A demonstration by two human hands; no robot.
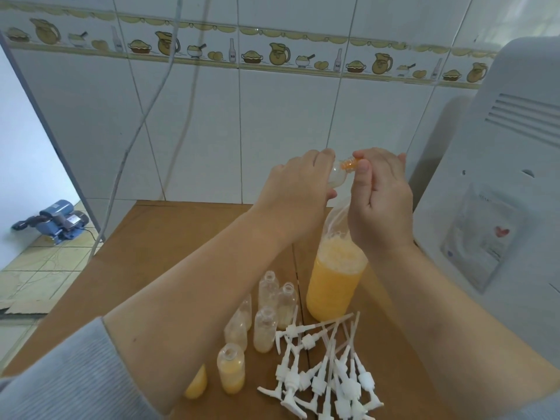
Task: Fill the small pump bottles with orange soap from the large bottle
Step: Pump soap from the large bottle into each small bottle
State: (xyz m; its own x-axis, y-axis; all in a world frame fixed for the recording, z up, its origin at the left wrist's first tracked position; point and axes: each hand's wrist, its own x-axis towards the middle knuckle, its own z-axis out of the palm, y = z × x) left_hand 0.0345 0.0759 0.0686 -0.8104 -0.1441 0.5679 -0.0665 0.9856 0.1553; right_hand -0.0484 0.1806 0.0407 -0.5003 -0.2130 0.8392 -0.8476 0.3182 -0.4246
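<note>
Nearest the person, on the brown cardboard surface (169, 237), a heap of white pump heads (328, 368) lies with the dip tubes pointing away. Just left of the heap stand two small bottles holding orange soap: one (231, 372) is open-necked and filled a good way up, the other (196, 383) is mostly hidden behind the left forearm, so only its orange lower part shows. A little farther back stands a cluster of small clear pump bottles (266, 310), all uncapped; most look empty or hold only a pale film at the bottom, and I cannot tell exactly how much is in each.

Beyond them, to the right, the large bottle (335, 283) stands upright on the surface, orange soap filling its lower part with pale foam on top and a clear upper section above that.

Above the large bottle both hands are raised. The left hand (298, 192) grips a small clear bottle (339, 177), tilted with its neck toward the right; a little orange shows at the neck. The right hand (380, 201) has its fingers (362, 168) curled and touching that neck, though what they pinch, if anything, I cannot make out.

Farthest back is a white tiled wall (272, 116) with a yellow border, and a white appliance (500, 177) stands at the right.
</note>
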